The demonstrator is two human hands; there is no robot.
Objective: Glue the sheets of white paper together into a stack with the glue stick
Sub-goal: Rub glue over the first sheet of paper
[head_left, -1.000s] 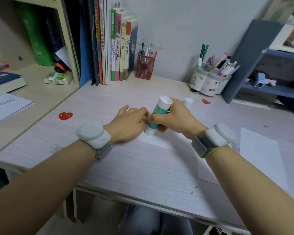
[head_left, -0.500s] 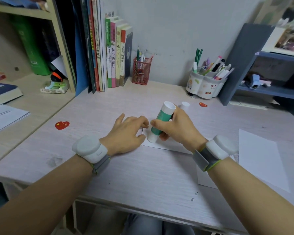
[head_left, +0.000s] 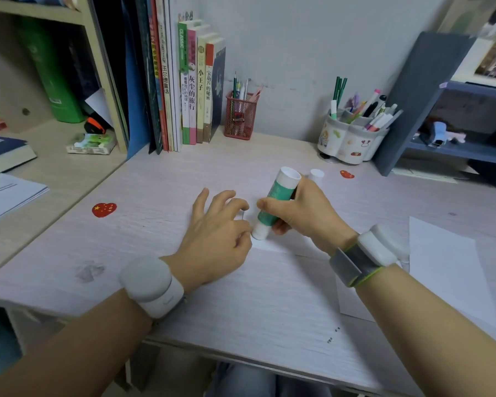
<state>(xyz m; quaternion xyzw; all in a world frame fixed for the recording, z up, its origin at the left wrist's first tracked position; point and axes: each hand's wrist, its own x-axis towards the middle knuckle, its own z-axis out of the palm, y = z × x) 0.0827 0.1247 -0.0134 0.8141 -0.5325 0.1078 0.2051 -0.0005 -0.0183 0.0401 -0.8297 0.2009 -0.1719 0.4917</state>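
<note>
My right hand [head_left: 304,216] grips a green and white glue stick [head_left: 275,204], tilted, with its lower end down on a small white sheet of paper [head_left: 272,244] at the desk's middle. My left hand [head_left: 215,236] lies flat beside it with fingers spread, touching the sheet's left edge. The hands cover most of that sheet. Under my right forearm lies another white sheet [head_left: 352,305], and a larger white sheet [head_left: 447,265] lies to the right. The glue stick's white cap [head_left: 316,176] stands just behind my right hand.
Books [head_left: 195,90] stand along the back wall beside a red mesh pen cup [head_left: 240,118]. A white pen holder [head_left: 350,138] sits at the back right, next to a grey shelf unit [head_left: 441,110]. Red heart stickers [head_left: 104,209] mark the desk. A wooden shelf is at the left.
Both hands and the glue stick's lower end have slid toward me along the sheet's left side. My left hand's fingers have spread out flatter.
</note>
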